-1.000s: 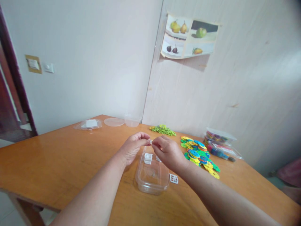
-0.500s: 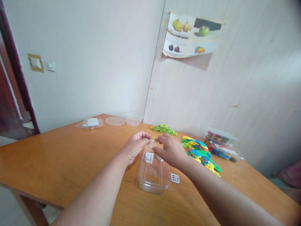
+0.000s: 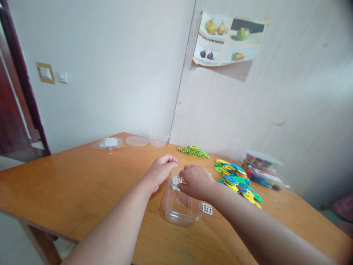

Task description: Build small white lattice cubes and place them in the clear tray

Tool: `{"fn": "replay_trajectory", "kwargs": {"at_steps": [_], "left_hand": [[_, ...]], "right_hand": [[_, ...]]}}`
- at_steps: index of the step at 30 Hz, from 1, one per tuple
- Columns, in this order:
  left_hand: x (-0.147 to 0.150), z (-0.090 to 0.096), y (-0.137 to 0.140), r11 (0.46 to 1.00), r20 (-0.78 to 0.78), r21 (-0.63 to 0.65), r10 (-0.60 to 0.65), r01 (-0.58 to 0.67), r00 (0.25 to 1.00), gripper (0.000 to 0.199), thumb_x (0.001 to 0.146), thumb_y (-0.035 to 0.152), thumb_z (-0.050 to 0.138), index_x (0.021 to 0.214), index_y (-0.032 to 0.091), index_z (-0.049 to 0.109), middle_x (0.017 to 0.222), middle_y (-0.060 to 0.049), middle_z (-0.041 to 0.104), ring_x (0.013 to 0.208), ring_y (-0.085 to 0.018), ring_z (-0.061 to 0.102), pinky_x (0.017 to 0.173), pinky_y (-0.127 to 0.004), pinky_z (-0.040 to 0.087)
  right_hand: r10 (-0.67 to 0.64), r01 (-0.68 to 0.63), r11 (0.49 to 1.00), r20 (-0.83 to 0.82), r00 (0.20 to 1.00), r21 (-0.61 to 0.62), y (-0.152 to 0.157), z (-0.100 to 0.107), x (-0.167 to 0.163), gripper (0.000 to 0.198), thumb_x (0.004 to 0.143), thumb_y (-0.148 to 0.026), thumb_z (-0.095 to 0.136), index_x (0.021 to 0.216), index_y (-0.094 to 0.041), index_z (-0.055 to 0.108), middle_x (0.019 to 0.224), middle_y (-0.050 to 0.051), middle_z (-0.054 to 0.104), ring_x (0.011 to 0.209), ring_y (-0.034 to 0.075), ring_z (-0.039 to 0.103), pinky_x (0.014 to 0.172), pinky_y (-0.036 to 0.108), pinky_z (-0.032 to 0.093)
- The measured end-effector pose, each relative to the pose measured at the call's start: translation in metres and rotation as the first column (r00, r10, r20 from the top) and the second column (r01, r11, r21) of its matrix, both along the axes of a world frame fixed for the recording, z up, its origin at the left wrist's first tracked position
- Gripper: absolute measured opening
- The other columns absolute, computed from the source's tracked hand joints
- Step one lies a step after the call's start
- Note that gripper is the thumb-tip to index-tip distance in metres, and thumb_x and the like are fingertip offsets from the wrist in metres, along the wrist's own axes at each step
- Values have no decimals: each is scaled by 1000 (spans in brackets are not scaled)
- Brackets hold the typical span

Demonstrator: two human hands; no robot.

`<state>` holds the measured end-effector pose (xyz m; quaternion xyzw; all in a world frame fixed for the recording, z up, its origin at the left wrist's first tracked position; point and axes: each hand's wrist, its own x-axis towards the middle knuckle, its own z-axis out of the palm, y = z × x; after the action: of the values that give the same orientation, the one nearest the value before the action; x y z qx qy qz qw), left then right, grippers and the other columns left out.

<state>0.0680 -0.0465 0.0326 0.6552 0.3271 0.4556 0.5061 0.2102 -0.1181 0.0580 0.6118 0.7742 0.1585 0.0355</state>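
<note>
A clear plastic box (image 3: 182, 217) stands on the table before me, with small white lattice pieces (image 3: 176, 183) stacked inside near its far end. My left hand (image 3: 162, 169) is beside the box's far left corner, thumb and forefinger pinched together, and no piece shows between them. Over the box, my right hand (image 3: 197, 178) is curled with its fingertips close to the white stack; whatever it holds is hidden behind the fingers. One white lattice piece (image 3: 207, 208) lies against the box's right side. Behind the right hand a tiny white bit shows, too little to name.
To the right lies a pile of colourful plastic discs (image 3: 237, 180), with plastic boxes (image 3: 264, 169) behind. Green pieces (image 3: 194, 151) are heaped near the wall. At the back left are a clear package (image 3: 107, 143), a round lid (image 3: 137, 141) and a clear tub (image 3: 158, 140).
The white lattice piece between my hands has gone from my left fingertips. My right hand has curled and now covers part of the box's contents. The view has shifted slightly.
</note>
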Motion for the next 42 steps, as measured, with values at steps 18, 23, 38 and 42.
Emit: {"fn": "replay_trajectory", "kwargs": {"at_steps": [18,23,38,42], "left_hand": [[1,-3,-1,999,0,-12,-47,47,999,13,70,26,59,80,18,63,73,1,61,72,-16,55,68,-27,40],[1,-4,2,999,-30,34,-29,30,999,14,71,28,60,79,17,64,75,0,62,75,-17,54,71,-29,40],[0,-8,6,999,-14,39,9,-9,1000,18,72,35,61,80,19,65,78,0,65,79,-18,55,74,-29,38],[0,-8,5,998,-17,57,14,-13,1000,20,73,37,61,80,19,65,79,0,65,80,-18,55,73,-28,38]], "right_hand": [[-4,5,1000,-62,998,18,1,-2,-11,24,85,-36,52,97,-21,68,92,9,71,86,24,65,69,32,45],[-52,51,999,-52,997,-9,6,-4,-14,25,87,-33,48,92,-20,69,91,10,71,82,24,66,68,32,43],[-144,55,982,-532,834,-179,-57,8,65,15,83,-31,54,74,-19,59,68,-1,60,62,12,52,55,23,32],[-194,33,966,-632,751,-257,-68,0,79,14,82,-34,58,83,-20,60,72,-2,59,62,12,51,53,23,33]]}}
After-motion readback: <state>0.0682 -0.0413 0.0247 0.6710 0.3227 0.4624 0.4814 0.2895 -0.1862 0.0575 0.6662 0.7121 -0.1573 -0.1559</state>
